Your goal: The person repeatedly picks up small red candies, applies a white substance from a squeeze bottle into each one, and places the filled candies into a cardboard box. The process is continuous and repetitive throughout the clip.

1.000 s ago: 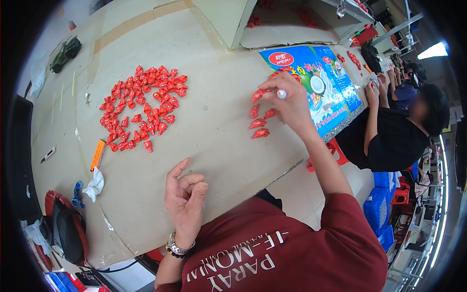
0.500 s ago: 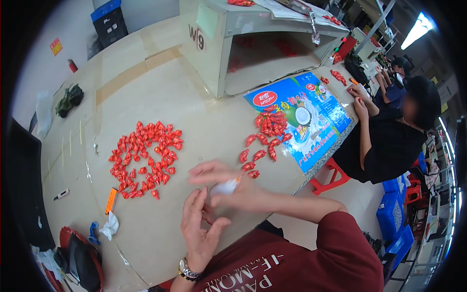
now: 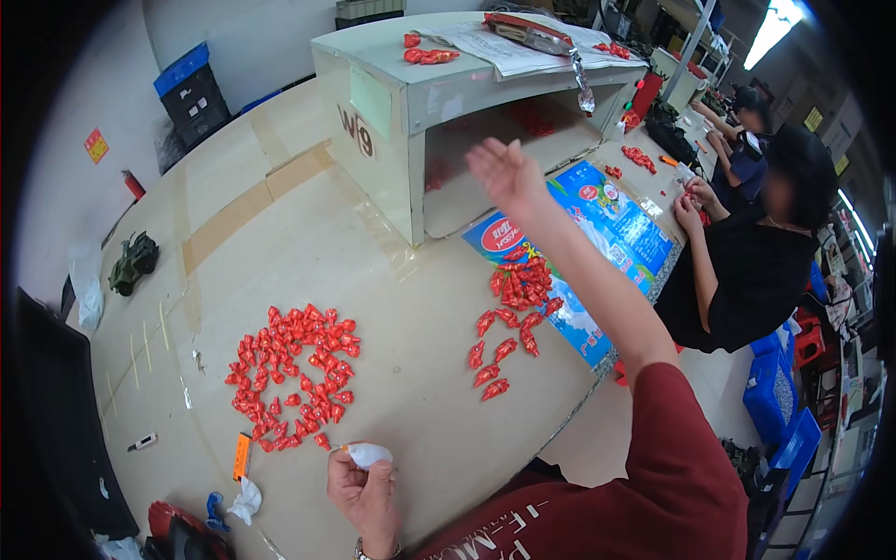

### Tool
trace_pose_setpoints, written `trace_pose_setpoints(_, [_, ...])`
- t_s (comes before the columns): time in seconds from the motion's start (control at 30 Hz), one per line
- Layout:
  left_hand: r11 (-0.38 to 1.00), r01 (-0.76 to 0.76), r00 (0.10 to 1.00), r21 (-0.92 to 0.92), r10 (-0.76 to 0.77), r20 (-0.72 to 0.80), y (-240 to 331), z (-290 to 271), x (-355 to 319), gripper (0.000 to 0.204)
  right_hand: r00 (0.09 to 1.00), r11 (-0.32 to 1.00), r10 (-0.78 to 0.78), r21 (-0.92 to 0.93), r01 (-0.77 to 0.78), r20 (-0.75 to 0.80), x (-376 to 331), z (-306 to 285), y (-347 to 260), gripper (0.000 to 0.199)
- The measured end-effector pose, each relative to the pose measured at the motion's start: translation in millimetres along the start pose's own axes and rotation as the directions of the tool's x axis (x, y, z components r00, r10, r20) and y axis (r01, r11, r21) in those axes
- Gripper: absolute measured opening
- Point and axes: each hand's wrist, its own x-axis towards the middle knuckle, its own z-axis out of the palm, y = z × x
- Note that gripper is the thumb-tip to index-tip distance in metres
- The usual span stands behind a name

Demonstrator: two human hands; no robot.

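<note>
My left hand (image 3: 366, 499) is closed round a small white squeeze bottle (image 3: 371, 455) with an orange tip, low over the table near the front edge. The tip points left, towards a loose ring of small glossy red plastic pieces (image 3: 329, 359). My right hand (image 3: 509, 175) is stretched out with its fingers extended and holds nothing. It is raised in front of the opening of a grey shelf box (image 3: 411, 177). Below my right forearm lies a second heap of longer red pieces (image 3: 523, 285), with several set apart nearer me.
A blue printed sheet (image 3: 616, 224) lies under part of the second heap. Papers (image 3: 504, 51) and a silver-tailed pouch (image 3: 532, 35) rest on the shelf box. An orange-handled cutter (image 3: 243, 455) and crumpled tissue (image 3: 245, 501) lie left. A co-worker (image 3: 747, 252) sits at the right.
The white bottle has passed from my right hand to my left. My right hand has swung up and away to the shelf box, and the view has shifted.
</note>
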Motion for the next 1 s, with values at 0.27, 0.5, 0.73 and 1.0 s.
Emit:
trace_pose_setpoints(0.27, [0.997,-0.072,0.997,0.041,0.072,-0.006,-8.4,-10.6,11.4,0.030,0.959,0.905,-0.263,0.318,0.282,-0.103,196.4,9.5,-47.9,0.037])
trace_pose_setpoints(0.5, [0.999,-0.027,0.999,0.022,0.027,-0.034,-8.7,-8.0,13.6,0.032,0.957,0.951,-0.277,0.117,0.286,-0.085,203.0,30.0,-40.1,0.037])
trace_pose_setpoints(0.73, [0.999,-0.025,0.999,0.047,0.026,-0.032,-11.2,-8.6,13.8,0.030,0.963,0.696,-0.249,-0.672,0.254,0.106,133.5,42.5,5.6,0.037])
trace_pose_setpoints(1.0, [0.988,-0.101,0.993,0.114,0.108,-0.056,-14.7,-7.0,11.7,0.028,0.892,-0.397,0.248,-0.800,0.450,0.379,72.9,61.0,60.8,0.038])
